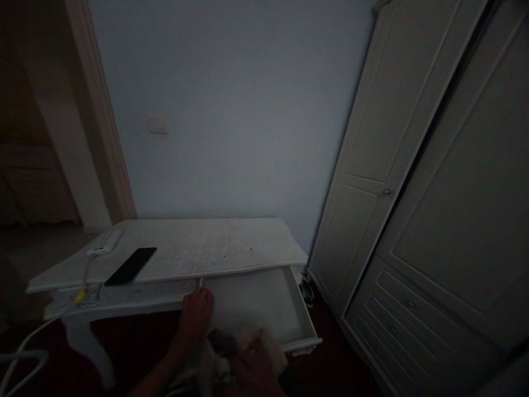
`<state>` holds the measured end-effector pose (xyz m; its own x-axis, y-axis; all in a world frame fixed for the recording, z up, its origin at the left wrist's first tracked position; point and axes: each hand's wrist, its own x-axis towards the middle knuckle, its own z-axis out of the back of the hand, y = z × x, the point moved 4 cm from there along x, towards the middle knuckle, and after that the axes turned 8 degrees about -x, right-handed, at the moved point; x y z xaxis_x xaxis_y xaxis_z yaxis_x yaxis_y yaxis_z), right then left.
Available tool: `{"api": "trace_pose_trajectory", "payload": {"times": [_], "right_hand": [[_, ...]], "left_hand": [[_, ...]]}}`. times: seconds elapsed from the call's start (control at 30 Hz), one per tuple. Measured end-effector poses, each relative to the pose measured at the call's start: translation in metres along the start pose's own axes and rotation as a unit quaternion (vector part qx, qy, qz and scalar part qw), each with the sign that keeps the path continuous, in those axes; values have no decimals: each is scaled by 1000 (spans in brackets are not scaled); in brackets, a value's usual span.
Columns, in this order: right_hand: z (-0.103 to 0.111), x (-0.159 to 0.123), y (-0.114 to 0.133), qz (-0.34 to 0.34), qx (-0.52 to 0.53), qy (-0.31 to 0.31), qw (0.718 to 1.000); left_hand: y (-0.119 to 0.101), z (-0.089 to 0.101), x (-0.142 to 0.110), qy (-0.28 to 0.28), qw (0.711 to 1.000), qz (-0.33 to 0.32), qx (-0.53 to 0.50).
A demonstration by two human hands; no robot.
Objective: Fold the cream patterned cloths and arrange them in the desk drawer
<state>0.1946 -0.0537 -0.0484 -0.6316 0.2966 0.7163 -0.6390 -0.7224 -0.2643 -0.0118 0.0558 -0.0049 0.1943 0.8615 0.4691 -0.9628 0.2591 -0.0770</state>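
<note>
A white drawer (260, 303) is pulled out of the white table (206, 242), and its pale inside floor shows bare. My left hand (198, 306) is closed over the drawer's left side, close under the tabletop edge. In front of the drawer, low in the view, my right hand (254, 364) is closed on a pale crumpled bag or cloth (275, 353); dimness and blur hide which. A dark grey piece (223, 342) lies against this bundle, beside my right fingers. Its kind I cannot make out.
A black phone (131, 266) and a white power strip (108, 242) with a cable lie on the tabletop's left end. A grey wardrobe (363, 231) stands at right. Shoes (307, 292) sit on the dark red floor between table and wardrobe.
</note>
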Motion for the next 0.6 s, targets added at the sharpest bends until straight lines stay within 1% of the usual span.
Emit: {"api": "trace_pose_trajectory", "payload": {"times": [0.03,0.07,0.17,0.23,0.27,0.33,0.4,0.47,0.53,0.6], "right_hand": [[16,-11,-17,-16,-16,-27,999],[31,-22,-33,-25,-31,-35,999],[67,-43,-68,-25,-84,-20,996],[79,-46,-79,-34,-102,-21,994],[80,-45,-81,-43,-106,-29,993],[75,-38,-75,-74,-104,-62,990],[59,-27,-59,-93,-95,-96,986],[34,-12,-33,-85,-82,-107,987],[4,7,-2,-67,-78,-93,990],[-23,28,29,-33,-78,-73,994]], "left_hand": [[1,-1,0,-3,1000,4,-11],[2,-2,1,-4,1000,8,-21],[4,-4,2,-6,999,11,-38],[4,-4,3,-5,1000,4,-31],[4,-4,3,-3,1000,2,-27],[4,-4,3,1,1000,3,-26],[3,-3,3,4,1000,6,-27],[2,-2,2,9,1000,3,-17],[1,-2,1,14,1000,0,-1],[1,-1,-1,12,1000,-4,8]]}}
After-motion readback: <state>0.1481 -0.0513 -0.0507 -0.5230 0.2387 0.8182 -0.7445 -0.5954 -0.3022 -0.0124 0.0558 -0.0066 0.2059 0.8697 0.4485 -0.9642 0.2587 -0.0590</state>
